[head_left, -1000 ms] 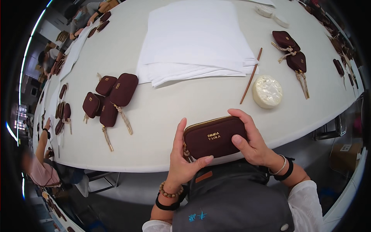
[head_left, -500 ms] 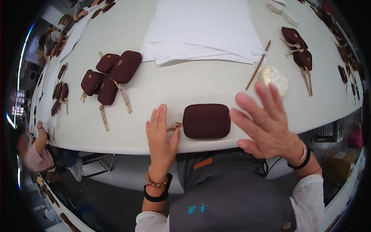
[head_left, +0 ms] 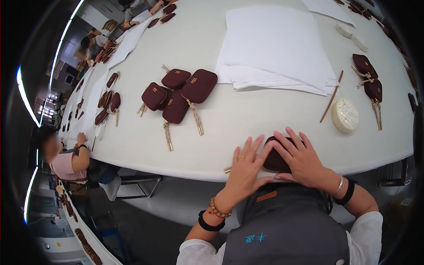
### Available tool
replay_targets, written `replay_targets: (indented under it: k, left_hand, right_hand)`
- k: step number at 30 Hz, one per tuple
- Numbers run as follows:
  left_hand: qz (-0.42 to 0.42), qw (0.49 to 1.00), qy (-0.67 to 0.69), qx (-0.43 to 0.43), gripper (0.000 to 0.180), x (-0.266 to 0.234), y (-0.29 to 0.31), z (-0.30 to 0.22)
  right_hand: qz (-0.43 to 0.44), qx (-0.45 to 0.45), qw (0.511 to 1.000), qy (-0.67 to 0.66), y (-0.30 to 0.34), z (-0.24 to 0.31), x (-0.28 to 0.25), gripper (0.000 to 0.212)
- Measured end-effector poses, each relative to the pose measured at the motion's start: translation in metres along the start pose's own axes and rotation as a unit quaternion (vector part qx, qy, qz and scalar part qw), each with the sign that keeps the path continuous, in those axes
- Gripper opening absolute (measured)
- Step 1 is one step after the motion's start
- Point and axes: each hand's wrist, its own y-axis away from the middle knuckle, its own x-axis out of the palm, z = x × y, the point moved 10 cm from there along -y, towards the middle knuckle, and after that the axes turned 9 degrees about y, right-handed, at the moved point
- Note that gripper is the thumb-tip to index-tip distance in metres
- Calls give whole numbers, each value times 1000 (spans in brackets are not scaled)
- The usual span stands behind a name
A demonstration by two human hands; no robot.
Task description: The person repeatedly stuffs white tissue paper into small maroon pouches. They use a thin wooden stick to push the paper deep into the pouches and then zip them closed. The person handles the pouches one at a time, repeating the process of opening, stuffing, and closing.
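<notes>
A dark maroon zip pouch (head_left: 274,160) lies flat on the table close to its front edge, largely covered by my hands. My right hand (head_left: 305,162) rests over its right part, fingers stretched out and spread. At the pouch's left side is my left hand (head_left: 247,170), open with straight fingers, its index finger touching the pouch's edge. The gold tip of a cord pull (head_left: 228,169) pokes out to the left of that hand. Between the two hands the pouch's front middle shows; its right side is hidden.
Several maroon pouches with cord pulls (head_left: 176,106) sit in a group to the left. Beyond are stacked white sheets (head_left: 274,48). On the right are a thin brown stick (head_left: 332,96), a roll of tape (head_left: 345,115) and two pouches (head_left: 373,90). A co-worker (head_left: 70,165) sits far left.
My raised right hand has come down onto the pouch. My left hand has moved in against its left side. The whole view has swung left, so things appear further right.
</notes>
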Motion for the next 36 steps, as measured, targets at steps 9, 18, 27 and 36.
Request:
replay_targets:
  k: [9, 18, 27, 36]
  left_hand:
    - [86, 994, 12, 65, 99, 20, -38, -24]
    - [-297, 938, -177, -28, 96, -230, -37, 27]
    - [-311, 919, -225, -95, 73, -271, -18, 47]
    - [-156, 958, -204, -132, 65, -214, -47, 78]
  right_hand:
    - [22, 3, 976, -215, 28, -30, -14, 84]
    - [-105, 131, 982, -88, 75, -105, -64, 57]
    - [-117, 225, 967, -34, 96, -147, -42, 58]
    - [-126, 265, 956, 4, 94, -176, -34, 72]
